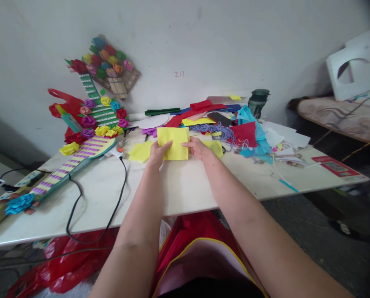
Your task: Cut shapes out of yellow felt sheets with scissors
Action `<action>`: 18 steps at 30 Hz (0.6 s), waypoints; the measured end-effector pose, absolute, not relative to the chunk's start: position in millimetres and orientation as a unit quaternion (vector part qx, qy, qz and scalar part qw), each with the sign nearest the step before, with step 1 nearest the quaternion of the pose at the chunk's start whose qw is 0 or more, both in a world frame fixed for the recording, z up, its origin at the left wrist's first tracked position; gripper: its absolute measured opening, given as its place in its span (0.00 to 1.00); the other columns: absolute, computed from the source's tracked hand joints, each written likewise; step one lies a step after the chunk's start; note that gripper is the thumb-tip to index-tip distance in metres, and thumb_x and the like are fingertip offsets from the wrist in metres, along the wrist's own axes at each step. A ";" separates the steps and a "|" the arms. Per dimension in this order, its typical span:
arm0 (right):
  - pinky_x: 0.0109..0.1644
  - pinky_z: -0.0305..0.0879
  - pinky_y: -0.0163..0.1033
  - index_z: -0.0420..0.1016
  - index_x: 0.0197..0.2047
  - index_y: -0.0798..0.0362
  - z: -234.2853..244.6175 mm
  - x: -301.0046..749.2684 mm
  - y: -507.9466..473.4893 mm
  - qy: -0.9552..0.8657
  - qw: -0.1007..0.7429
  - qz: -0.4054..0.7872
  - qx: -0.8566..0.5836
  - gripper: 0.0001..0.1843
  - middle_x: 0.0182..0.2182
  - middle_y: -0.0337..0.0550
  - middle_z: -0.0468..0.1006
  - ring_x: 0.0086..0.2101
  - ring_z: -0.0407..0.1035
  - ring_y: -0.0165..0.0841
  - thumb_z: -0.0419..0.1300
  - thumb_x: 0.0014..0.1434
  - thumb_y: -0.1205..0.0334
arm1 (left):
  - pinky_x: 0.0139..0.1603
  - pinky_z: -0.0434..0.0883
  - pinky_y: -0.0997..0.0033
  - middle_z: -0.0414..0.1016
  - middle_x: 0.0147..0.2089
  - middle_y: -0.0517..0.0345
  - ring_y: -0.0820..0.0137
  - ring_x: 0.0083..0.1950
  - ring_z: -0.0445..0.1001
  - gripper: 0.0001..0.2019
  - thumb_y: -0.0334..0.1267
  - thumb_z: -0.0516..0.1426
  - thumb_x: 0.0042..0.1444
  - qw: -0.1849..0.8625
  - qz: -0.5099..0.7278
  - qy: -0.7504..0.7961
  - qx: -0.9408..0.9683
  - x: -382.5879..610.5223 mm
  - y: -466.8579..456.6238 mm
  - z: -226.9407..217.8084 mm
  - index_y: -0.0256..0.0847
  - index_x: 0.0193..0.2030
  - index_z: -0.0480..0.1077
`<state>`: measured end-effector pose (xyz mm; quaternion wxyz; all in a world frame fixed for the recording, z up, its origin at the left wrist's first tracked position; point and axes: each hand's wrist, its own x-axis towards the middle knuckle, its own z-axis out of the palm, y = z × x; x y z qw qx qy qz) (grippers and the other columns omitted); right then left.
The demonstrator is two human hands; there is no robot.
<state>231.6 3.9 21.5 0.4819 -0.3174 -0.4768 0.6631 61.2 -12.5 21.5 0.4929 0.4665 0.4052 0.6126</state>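
Both hands hold a yellow rectangular sheet point(176, 145), felt or paper, above the white table. My left hand point(159, 152) pinches its left edge, thumb lying over the front face. At the right edge, my right hand point(197, 148) grips it between thumb and fingers. Another yellow piece point(139, 152) lies on the table left of the hands. More yellow material point(214, 147) rests just behind my right hand, beside a dark ring that may be a scissors handle.
Purple yarn point(217, 131), a dark phone point(219, 119) and coloured sheets lie behind the hands. A bottle point(258, 103) stands at the back right. Left are a flower-decorated guitar shape point(79, 159) and a black cable point(122, 182) hanging over the table's front edge.
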 end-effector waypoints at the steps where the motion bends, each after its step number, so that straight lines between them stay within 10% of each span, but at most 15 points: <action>1: 0.46 0.71 0.43 0.75 0.43 0.57 20.7 231.6 4.4 -0.477 0.483 0.662 -0.318 0.18 0.35 0.47 0.82 0.38 0.76 0.37 0.67 0.47 0.65 | 0.45 0.74 0.59 0.79 0.41 0.45 0.57 0.43 0.77 0.30 0.46 0.69 0.32 0.492 0.611 0.405 0.470 60.9 -12.4 21.1 0.33 0.43 0.72; 18: 0.42 0.72 0.40 0.77 0.34 0.59 19.7 229.5 8.1 -0.462 0.504 0.613 -0.396 0.12 0.27 0.43 0.81 0.32 0.76 0.34 0.69 0.43 0.68 | 0.42 0.74 0.63 0.79 0.38 0.47 0.60 0.41 0.78 0.21 0.43 0.67 0.38 0.433 0.607 0.480 0.463 63.6 3.0 8.4 0.34 0.39 0.73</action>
